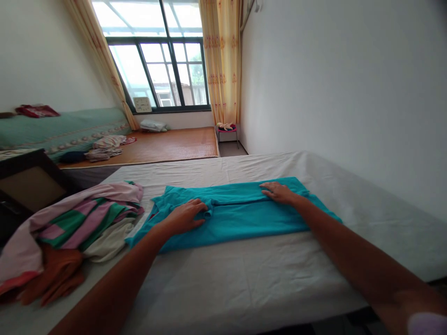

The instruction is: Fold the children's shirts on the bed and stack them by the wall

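A turquoise shirt (240,218) lies folded lengthwise into a long strip on the white-sheeted bed. A narrow dark gap runs along its middle, between the folded sides. At the shirt's left part, my left hand (186,216) has its fingers and thumb curled around a bunched bit of the cloth, which looks like the collar. My right hand (278,192) rests on the right part with its fingers stretched out over the fabric. Cloth at the left end is rumpled, and my left forearm covers some of it.
A heap of pink, green, cream and rust-brown clothes (80,223) lies on the bed's left side. A dark cabinet (35,186) stands beyond it. The bed's white sheet (251,274) meets the wall (349,93) at right. Farther back are a mat-covered platform (174,144) and a small stool (228,131).
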A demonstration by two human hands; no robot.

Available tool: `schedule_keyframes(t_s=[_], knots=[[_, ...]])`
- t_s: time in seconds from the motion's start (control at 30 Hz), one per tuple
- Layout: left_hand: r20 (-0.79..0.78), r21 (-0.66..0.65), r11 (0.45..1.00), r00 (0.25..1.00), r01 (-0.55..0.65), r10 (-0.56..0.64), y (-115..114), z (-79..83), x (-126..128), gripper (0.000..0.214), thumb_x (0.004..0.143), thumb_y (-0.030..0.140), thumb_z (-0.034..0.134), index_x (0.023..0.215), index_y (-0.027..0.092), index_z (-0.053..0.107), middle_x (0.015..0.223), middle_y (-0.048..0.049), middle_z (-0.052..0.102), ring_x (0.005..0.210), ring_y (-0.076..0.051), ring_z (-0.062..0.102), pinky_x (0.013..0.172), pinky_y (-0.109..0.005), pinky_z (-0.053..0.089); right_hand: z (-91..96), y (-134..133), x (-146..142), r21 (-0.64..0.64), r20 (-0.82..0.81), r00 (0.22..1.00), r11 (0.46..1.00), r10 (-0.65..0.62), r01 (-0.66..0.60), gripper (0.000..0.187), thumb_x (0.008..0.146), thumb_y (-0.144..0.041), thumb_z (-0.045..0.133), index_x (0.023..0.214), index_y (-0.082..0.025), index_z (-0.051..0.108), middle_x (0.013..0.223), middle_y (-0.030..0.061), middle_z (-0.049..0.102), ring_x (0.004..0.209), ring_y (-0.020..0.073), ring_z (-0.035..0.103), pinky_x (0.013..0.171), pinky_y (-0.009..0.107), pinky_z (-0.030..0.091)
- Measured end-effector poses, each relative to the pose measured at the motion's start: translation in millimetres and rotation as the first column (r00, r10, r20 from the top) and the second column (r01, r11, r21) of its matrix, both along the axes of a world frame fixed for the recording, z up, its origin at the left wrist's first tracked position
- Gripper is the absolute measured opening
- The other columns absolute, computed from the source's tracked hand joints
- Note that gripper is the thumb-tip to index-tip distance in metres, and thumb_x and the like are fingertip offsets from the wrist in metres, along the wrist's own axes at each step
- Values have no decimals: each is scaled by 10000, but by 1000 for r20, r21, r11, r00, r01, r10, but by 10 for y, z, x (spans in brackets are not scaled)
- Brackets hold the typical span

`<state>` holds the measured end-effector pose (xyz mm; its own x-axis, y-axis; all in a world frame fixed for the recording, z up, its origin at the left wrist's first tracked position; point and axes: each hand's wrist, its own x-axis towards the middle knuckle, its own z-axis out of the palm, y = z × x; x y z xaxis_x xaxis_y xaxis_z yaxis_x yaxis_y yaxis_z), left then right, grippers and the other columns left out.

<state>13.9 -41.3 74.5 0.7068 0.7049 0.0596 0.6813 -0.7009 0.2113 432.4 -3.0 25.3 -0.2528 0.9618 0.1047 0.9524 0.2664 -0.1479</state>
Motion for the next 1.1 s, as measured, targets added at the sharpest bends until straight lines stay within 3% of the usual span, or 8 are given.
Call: schedule_keyframes(t_s=[0.17, 0.33, 0.47, 0.6, 0.77, 0.93, 1.0, 1.1], knots=[[104, 78, 990, 988, -119, 110, -84, -83, 32, 222, 829, 234, 500, 983, 204, 657, 938, -46, 643, 826, -189, 607, 763, -280, 461, -313, 7, -109, 92, 7, 999, 995, -32, 31, 514, 963, -506, 251, 1404, -330, 447, 1477, 22, 428, 1362, 238, 371, 1111, 482, 281], [166, -254, 966, 986, 44, -1, 98, 57, -88, 335, 865, 433, 515, 1035, 202, 686, 916, -17, 709, 830, -176, 638, 755, -240, 478, -396, 47, -58, 107, 20, 999, 994, -34, 32, 510, 960, -506, 268, 1409, -332, 436, 1486, 5, 416, 1360, 239, 371, 1112, 477, 279], [219, 61, 925, 909, -375, 354, 701, 3, -452, 418, 916, 378, 348, 1142, 205, 655, 1162, -45, 679, 1082, -208, 590, 965, -313, 422, -425, 62, -50, 126, 20, 999, 991, -34, 31, 517, 961, -508, 262, 1401, -315, 450, 1476, 16, 430, 1354, 247, 378, 1109, 482, 283], [-39, 139, 845, 849, -517, 526, 1163, -179, -828, 463, 892, 340, 356, 1277, 218, 580, 1320, -66, 592, 1213, -237, 508, 1021, -387, 379, -412, 50, -54, 128, 13, 1000, 991, -26, 24, 502, 960, -486, 282, 1396, -309, 458, 1473, 14, 435, 1346, 245, 387, 1103, 479, 294], [-133, 242, 779, 775, -579, 618, 1164, -312, -1024, 403, 893, 354, 373, 1166, 246, 649, 1198, -107, 630, 1138, -289, 546, 909, -404, 437, -373, 32, -50, 103, 7, 999, 994, -45, 44, 500, 966, -485, 276, 1398, -309, 455, 1475, 11, 432, 1347, 239, 386, 1109, 475, 284], [-56, 258, 683, 695, -683, 716, 1020, -156, -1001, 403, 856, 302, 452, 1210, 224, 628, 1237, -126, 598, 1141, -303, 541, 941, -426, 423, -336, -3, -78, 83, 8, 987, 984, -160, 158, 498, 968, -473, 293, 1416, -301, 429, 1488, 23, 412, 1372, 248, 345, 1117, 497, 252], [47, 318, 705, 753, -634, 656, 957, -83, -805, 446, 874, 305, 425, 1278, 196, 578, 1299, -129, 564, 1186, -297, 516, 988, -426, 399, -300, -43, -174, 101, 6, 988, 983, -154, 152, 507, 972, -455, 293, 1424, -267, 424, 1493, 50, 402, 1381, 250, 330, 1126, 493, 233], [73, 250, 889, 923, -384, 378, 785, -111, -338, 473, 936, 320, 295, 1319, 187, 539, 1342, -89, 557, 1238, -225, 498, 1053, -355, 358, -248, -105, -410, 118, -1, 994, 987, 111, -110, 526, 984, -449, 255, 1449, -246, 393, 1514, 46, 366, 1402, 204, 298, 1150, 412, 210]])
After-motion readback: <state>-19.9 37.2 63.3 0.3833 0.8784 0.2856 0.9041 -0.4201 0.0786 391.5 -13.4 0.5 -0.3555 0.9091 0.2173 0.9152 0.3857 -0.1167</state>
